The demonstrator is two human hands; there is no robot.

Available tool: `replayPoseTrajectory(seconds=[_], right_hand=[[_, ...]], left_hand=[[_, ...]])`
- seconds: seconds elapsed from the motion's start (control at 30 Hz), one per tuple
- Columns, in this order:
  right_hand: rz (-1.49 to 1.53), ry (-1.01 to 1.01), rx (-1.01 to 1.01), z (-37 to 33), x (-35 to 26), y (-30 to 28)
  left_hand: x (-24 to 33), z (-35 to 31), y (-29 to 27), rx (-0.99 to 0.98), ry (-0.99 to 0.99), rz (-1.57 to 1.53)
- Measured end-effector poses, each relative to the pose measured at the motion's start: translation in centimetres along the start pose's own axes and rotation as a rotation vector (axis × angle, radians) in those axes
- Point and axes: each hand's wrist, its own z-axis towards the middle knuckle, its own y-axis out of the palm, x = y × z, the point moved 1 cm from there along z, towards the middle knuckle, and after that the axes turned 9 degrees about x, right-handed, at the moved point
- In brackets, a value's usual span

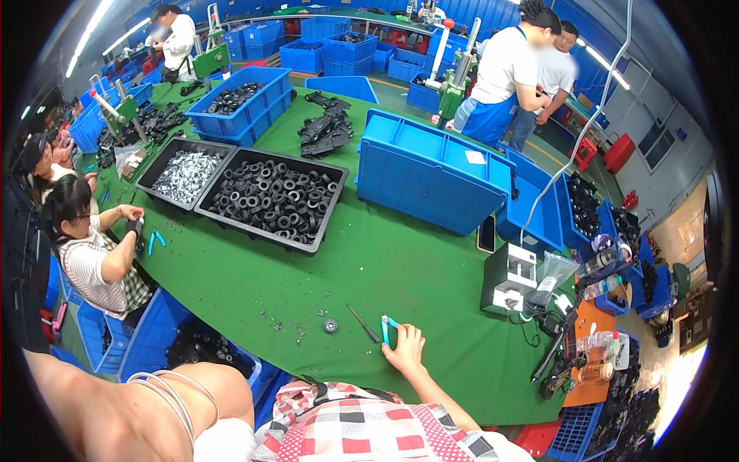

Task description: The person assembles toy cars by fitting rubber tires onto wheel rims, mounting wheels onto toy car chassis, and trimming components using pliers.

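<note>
My R hand [406, 346] is in the lower centre of the frame, just right of the middle, w/ thumb and forefinger bent at the blue-handled cutters [388, 326] on the green cloth [431, 269]; I touch the handles, but how firm is the grip I can't tell; my L arm [100, 400] comes in at lower left, and its fingers I can't make out, so their state I can't tell either. The cutters could slip, I think, b/c only the fingertips seem to meet them; the thin dark tool [362, 323] lies just beside, on their left, so a careless sweep could knock it; the small round wheel [330, 326], farther left, might then roll away into the dark scraps [297, 316], where a little part is prob. easy to lose; if the handles closed suddenly, skin could be pinched; and w/ my L arm so far off, nothing steadies the wheel.
</note>
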Motion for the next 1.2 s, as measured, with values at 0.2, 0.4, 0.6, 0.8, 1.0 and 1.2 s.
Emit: replayPoseTrajectory(seconds=[0.2, 0.4, 0.6, 0.8, 1.0, 1.2], right_hand=[[0.013, 0.002, 0.031, 0.1, 0.5, -0.2], [0.005, 0.003, 0.004, 0.0, 0.3, -0.1], [0.010, 0.004, -0.004, 0.1, 0.4, 0.0], [0.012, 0.005, -0.014, 0.3, 0.5, -0.2], [-0.006, 0.021, -0.033, 0.3, 0.2, -0.2], [0.028, 0.016, 0.009, 0.3, 0.1, 0.2]], left_hand=[[-0.8, 2.1, -0.2, 0.012, -0.021, -0.001], [-0.5, 2.1, -0.5, -0.005, -0.025, -0.012], [-0.3, 1.2, -1.0, -0.014, -0.028, -0.029], [-0.1, 1.1, -1.4, -0.015, -0.019, -0.036], [0.6, 0.7, -1.7, -0.035, -0.031, -0.049], [-0.9, 4.4, -2.1, -0.034, -0.025, -0.030]])
